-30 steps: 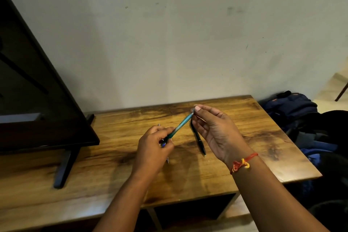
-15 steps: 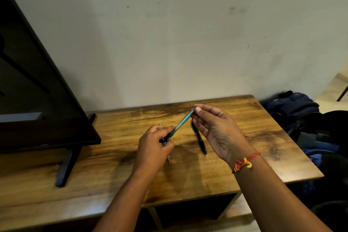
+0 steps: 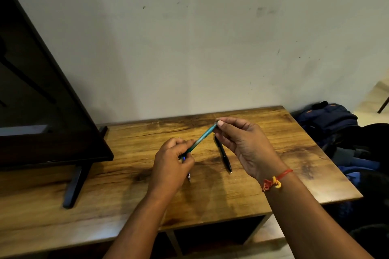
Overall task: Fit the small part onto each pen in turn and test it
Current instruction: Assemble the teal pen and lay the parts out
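Note:
A teal pen (image 3: 203, 137) is held slanted above the wooden table (image 3: 273, 174). My left hand (image 3: 171, 166) grips its lower end, where a dark tip with a blue spot shows between the fingers. My right hand (image 3: 244, 145) pinches the pen's upper end between thumb and fingertips; the small part cannot be made out there. A black pen (image 3: 223, 154) lies on the table under my right hand. Another pen's tip (image 3: 189, 177) pokes out from beneath my left hand.
A dark television (image 3: 42, 111) on a black stand (image 3: 73, 187) fills the table's left side. The wall rises right behind the table. Dark blue bags (image 3: 336, 124) are piled on the floor to the right.
Both hands keep holding the teal pen in almost the same pose; only the view has shifted slightly.

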